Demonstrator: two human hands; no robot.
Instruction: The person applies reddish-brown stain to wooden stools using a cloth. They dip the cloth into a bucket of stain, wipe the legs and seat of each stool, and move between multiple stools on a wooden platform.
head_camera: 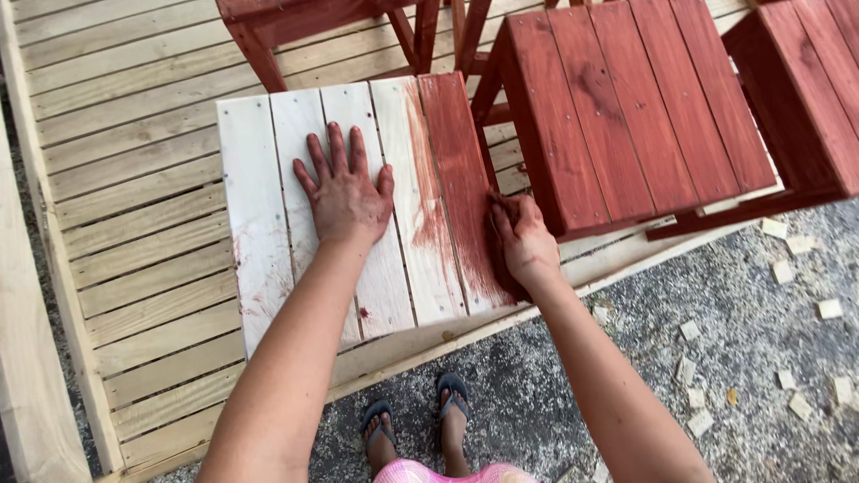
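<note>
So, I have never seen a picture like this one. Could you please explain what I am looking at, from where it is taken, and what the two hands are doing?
There is one picture, taken by a camera worn on a person's head and looking down, so the arms and sandalled feet are that person's own. The left hand lies flat, fingers spread, on a small slatted wooden table top. It is mostly pale; only its right-hand slat is stained red. The right hand presses a stain-soaked dark cloth against that red edge. Beside it stand fully red slatted pieces, all on a pale wooden platform. Small wood offcuts lie on the gravel.
</note>
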